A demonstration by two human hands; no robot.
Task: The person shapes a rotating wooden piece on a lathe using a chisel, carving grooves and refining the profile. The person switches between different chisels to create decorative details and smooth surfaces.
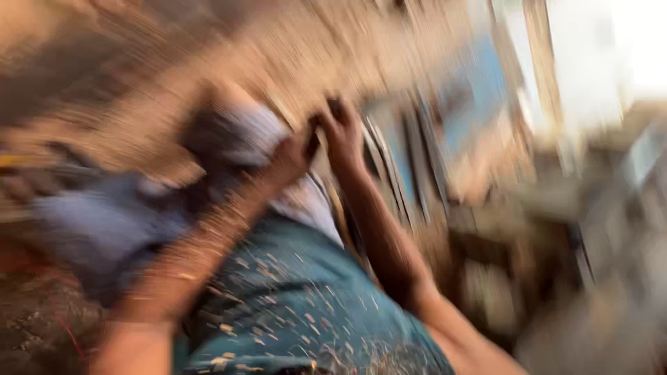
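The whole view is smeared by fast motion. My left hand (288, 163) reaches up from the lower left and meets a blurred white and dark bundle (236, 135). My right hand (344, 135) comes up from the lower right, close beside the left, with its fingers curled near a small dark shape at its top. Below both forearms lies a teal cloth with pale flecks (299, 298). The blur hides whether either hand grips anything.
A blue-grey cloth (104, 229) lies at the left. Brown, rough ground or wall fills the upper left. Blue and grey upright panels (445, 118) stand at the right, with bright light beyond them at the upper right.
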